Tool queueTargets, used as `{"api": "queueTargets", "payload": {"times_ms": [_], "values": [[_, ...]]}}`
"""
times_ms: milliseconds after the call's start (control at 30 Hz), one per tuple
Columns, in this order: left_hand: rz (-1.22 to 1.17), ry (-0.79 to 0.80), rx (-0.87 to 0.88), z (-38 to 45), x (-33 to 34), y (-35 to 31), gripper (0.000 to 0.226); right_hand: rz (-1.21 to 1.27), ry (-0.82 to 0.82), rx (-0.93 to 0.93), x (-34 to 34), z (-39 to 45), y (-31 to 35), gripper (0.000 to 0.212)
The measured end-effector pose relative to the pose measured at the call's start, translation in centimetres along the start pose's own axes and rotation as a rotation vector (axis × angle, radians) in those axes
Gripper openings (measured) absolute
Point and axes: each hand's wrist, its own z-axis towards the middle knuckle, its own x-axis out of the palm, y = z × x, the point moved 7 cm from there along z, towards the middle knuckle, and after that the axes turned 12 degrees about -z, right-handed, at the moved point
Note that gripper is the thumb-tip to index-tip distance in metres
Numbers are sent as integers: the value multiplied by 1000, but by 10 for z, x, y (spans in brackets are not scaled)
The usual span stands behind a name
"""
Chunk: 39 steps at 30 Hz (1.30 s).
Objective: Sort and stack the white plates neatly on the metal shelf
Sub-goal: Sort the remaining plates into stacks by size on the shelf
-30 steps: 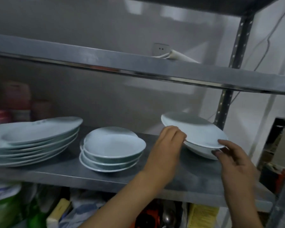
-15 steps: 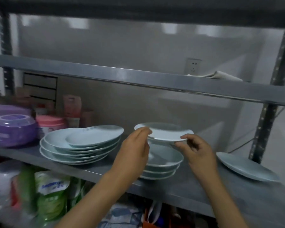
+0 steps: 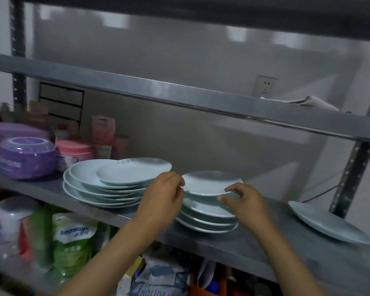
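Observation:
A small white plate (image 3: 209, 182) hovers level just above the middle stack of small plates (image 3: 207, 218) on the metal shelf (image 3: 265, 248). My left hand (image 3: 162, 199) grips its left rim and my right hand (image 3: 244, 201) pinches its right front rim. To the left stands a stack of large white plates (image 3: 90, 189) with a smaller plate (image 3: 132, 171) lying on top. At the right end of the shelf lies a single large plate (image 3: 329, 223).
A purple tub (image 3: 26, 157), a pink jar (image 3: 73, 154) and bottles crowd the shelf's left end. The upper shelf (image 3: 179, 92) hangs low overhead with a folded cloth (image 3: 312, 102). Bags and bottles fill the level below. An upright post (image 3: 355, 167) stands at right.
Both hands lifted the small plate off the right-hand plates and carried it left over the middle stack. Since half a second ago it has sunk closer to that stack.

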Motion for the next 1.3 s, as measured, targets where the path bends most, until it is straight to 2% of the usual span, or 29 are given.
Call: {"api": "queueTargets", "payload": {"times_ms": [333, 400, 467, 567, 767, 900, 967, 1100, 1167, 1300], "values": [[-57, 70, -1, -7, 35, -13, 23, -14, 323, 116, 10, -8, -6, 15], [-59, 87, 23, -5, 44, -19, 23, 7, 327, 123, 8, -9, -8, 12], [-63, 98, 42, -4, 52, -25, 24, 71, 284, 136, 2, -9, -9, 13], [-85, 127, 119, -6, 68, -42, 26, 185, 124, 98, -17, -8, -16, 15], [-204, 187, 247, -16, 116, -80, 35, -149, 25, -18, -51, -19, -58, 25], [-247, 302, 254, -25, 165, -99, 70, -289, -4, -4, -73, -30, -101, 28], [-286, 350, 273, -29, 184, -113, 76, -338, -11, 16, -83, -35, -121, 26], [-371, 460, 238, -38, 231, -128, 71, -401, -76, 103, -104, -46, -165, 27], [-412, 476, 160, -36, 251, -124, 62, -396, -115, 176, -112, -49, -188, 26], [-438, 484, 74, -35, 278, -116, 49, -319, -288, 281, -132, -65, -203, 24]]}}
